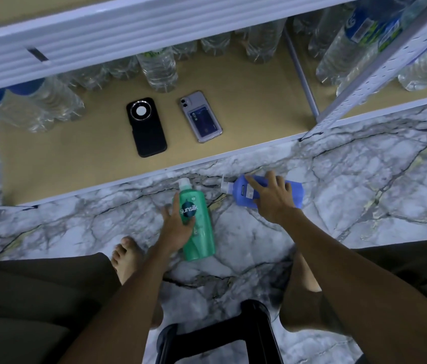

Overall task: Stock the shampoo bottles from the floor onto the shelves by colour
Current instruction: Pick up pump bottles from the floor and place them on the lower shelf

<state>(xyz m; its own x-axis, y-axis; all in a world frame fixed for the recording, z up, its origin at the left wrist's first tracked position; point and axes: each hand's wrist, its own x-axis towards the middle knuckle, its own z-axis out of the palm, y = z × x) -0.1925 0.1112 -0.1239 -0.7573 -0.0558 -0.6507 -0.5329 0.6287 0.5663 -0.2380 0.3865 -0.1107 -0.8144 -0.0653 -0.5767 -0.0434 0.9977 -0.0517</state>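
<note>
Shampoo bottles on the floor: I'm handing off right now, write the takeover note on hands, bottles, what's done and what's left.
Left hand: gripping the green bottle, which lies on the marble floor with its cap toward the shelf.
Right hand: fingers spread over the blue bottle, which lies on its side on the floor; not clearly gripped yet.
Bottom shelf: holds clear water bottles, a black phone and a cased phone; no shampoo there.
Done: neither bottle in view is shelved.
Left: lift both and place each by colour. The shelves above are out of view.
</note>
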